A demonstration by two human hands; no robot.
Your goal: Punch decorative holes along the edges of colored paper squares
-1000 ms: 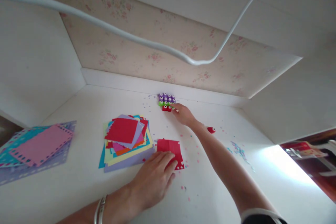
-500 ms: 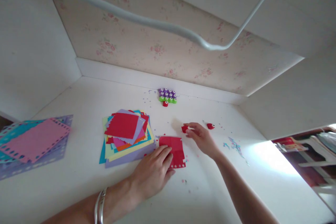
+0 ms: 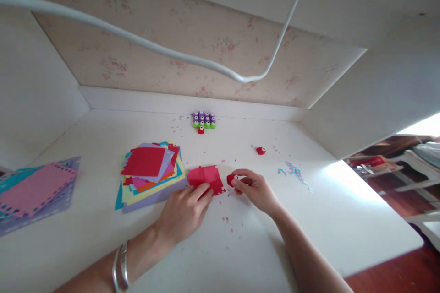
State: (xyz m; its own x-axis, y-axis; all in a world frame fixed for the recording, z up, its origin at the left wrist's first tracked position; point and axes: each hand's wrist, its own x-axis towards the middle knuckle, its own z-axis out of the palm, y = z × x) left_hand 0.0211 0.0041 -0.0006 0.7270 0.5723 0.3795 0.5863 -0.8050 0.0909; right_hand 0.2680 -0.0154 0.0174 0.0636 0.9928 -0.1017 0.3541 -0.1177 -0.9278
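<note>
My left hand [image 3: 190, 208] grips a small red sheet of paper [image 3: 208, 177] by its near edge, fingers on top and close together. The sheet has a crease and a row of punched notches along its right edge. Just right of that edge, my right hand [image 3: 252, 187] pinches a red craft paper punch [image 3: 231, 180] between thumb and fingers, a small gap from the paper. Another red punch [image 3: 261, 150] lies on its side farther back. Against the wall stand rows of purple and green punches [image 3: 204, 119], with one more red punch [image 3: 201, 130] in front.
A pile of coloured paper [image 3: 144, 160] lies left of my left hand. At far left are punched pink, blue and purple sheets [image 3: 37, 190]. Paper bits [image 3: 295, 174] are scattered on the white desk [image 3: 254, 247]. A white cable [image 3: 165, 51] hangs across the view above.
The red sheet has turned, so its punched edge now faces right instead of toward me. My right hand has brought the punch nearer to that edge. The camera view has shifted.
</note>
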